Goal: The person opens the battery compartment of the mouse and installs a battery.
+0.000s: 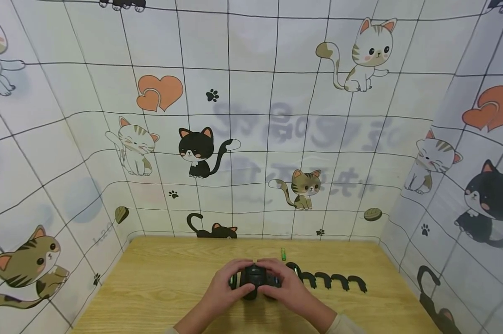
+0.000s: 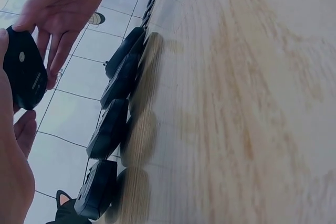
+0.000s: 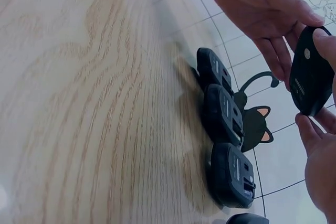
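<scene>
A black computer mouse (image 1: 254, 273) is held up between both hands over the wooden table. My left hand (image 1: 225, 284) grips its left side, thumb near the front and fingers round the far edge. On the opposite side my right hand (image 1: 286, 286) pinches it in the same way. Its flat underside, with a round sensor spot and a small label, shows on the mouse (image 3: 308, 74) in the right wrist view. Beyond the hands several other black mice (image 3: 231, 174) stand in a row, partly hidden by the hands in the head view.
Several black arched pieces (image 1: 339, 281) lie in a row to the right of the hands. A small green cylinder (image 1: 283, 253) lies farther back. The wooden table (image 1: 159, 278) meets cat-print sheeting (image 1: 251, 139) at the back and sides.
</scene>
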`<control>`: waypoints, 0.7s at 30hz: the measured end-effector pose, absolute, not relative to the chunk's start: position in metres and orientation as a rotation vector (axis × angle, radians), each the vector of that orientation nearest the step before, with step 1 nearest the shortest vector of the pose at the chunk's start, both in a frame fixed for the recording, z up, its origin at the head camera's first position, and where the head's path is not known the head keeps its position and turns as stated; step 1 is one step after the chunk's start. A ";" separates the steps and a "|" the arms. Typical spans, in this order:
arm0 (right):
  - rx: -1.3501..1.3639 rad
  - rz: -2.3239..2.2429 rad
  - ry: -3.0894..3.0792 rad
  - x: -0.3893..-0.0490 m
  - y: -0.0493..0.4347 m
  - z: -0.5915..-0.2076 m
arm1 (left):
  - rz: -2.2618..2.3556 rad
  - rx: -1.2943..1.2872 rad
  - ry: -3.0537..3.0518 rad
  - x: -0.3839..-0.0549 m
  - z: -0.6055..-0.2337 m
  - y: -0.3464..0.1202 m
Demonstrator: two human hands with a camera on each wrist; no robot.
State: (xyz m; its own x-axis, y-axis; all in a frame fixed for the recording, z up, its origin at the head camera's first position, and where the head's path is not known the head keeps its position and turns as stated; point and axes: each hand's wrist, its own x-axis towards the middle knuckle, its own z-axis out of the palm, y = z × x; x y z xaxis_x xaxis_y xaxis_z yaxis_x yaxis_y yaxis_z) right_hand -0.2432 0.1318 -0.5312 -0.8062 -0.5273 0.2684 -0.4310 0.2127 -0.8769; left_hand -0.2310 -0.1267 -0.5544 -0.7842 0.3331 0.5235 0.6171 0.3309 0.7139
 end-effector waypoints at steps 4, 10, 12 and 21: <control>-0.898 -1.737 2.336 -0.241 0.129 -0.530 | -1.378 -0.866 -2.242 -0.230 -0.555 -0.123; -0.796 -1.824 2.251 -0.236 0.127 -0.529 | -1.351 -0.918 -2.146 -0.230 -0.554 -0.119; -0.772 -1.843 2.225 -0.235 0.127 -0.528 | -1.323 -0.950 -2.111 -0.231 -0.553 -0.117; -0.685 -1.838 2.185 -0.230 0.122 -0.520 | -1.362 -0.953 -2.064 -0.231 -0.552 -0.115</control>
